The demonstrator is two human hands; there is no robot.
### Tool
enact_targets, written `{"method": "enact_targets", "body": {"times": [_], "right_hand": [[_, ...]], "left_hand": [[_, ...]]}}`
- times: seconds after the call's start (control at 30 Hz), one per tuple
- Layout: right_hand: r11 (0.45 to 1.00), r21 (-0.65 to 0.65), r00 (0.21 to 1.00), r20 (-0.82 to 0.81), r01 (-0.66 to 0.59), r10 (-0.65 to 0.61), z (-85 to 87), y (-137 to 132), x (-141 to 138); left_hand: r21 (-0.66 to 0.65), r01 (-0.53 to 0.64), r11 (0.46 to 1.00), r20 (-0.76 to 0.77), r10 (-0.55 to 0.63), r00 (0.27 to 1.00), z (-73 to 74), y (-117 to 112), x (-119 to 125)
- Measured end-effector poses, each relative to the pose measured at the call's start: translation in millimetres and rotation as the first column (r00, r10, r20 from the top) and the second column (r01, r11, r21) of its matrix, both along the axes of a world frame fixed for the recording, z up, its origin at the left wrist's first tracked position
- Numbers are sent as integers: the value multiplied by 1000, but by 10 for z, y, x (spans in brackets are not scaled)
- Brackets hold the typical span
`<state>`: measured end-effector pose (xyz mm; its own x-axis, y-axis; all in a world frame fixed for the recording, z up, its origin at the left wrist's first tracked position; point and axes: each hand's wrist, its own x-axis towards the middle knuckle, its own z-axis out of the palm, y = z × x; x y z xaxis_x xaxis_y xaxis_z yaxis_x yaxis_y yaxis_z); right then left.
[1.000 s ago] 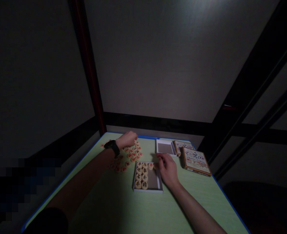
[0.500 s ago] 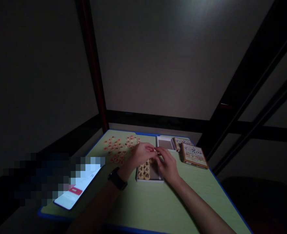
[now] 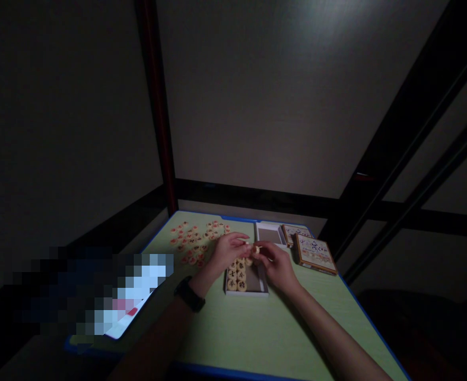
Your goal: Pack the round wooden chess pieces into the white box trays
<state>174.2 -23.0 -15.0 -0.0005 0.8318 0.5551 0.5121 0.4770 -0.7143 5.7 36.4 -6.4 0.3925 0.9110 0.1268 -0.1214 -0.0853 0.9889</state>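
My right hand (image 3: 278, 265) pinches a round wooden xiangqi piece (image 3: 256, 252) between thumb and fingers, over the far part of a shallow white box tray (image 3: 255, 281). Close beside it, my left hand (image 3: 228, 251), with a dark watch on the wrist, is closed at the fingertips, where the pale edge of what looks like another piece (image 3: 247, 244) shows. Below the hands, pieces with black characters (image 3: 241, 275) lie face up in two columns along the tray's left side. The tray's far end is partly hidden by my hands.
Loose xiangqi pieces (image 3: 194, 237) with red and black marks are scattered at the table's far left. A second white tray (image 3: 270, 234) and two printed boxes (image 3: 316, 253) lie at the far right. A lit phone (image 3: 126, 320), partly blurred out, is near the left edge.
My hands have come slightly apart at the fingertips, so the piece in the right hand now shows. The view has shifted a little.
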Motion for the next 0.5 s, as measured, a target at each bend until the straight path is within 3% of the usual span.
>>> {"method": "enact_targets", "body": {"times": [0.13,0.2,0.33,0.5], "right_hand": [[965,-192,953,-277,-177,120,-4,67,65],[938,-236,940,-291,-252,179,39,70,95],[937,-247,969,-72,-248,237,141,11,133],[949,-263,953,194,-176,231,150,-72,116]], "left_hand": [[150,-173,974,-43,181,983,-40,95,-8],[204,-216,955,-69,235,970,-81,140,12],[310,-287,906,-186,354,917,-115,159,32],[448,-301,842,-277,451,848,-28,59,-1]]}}
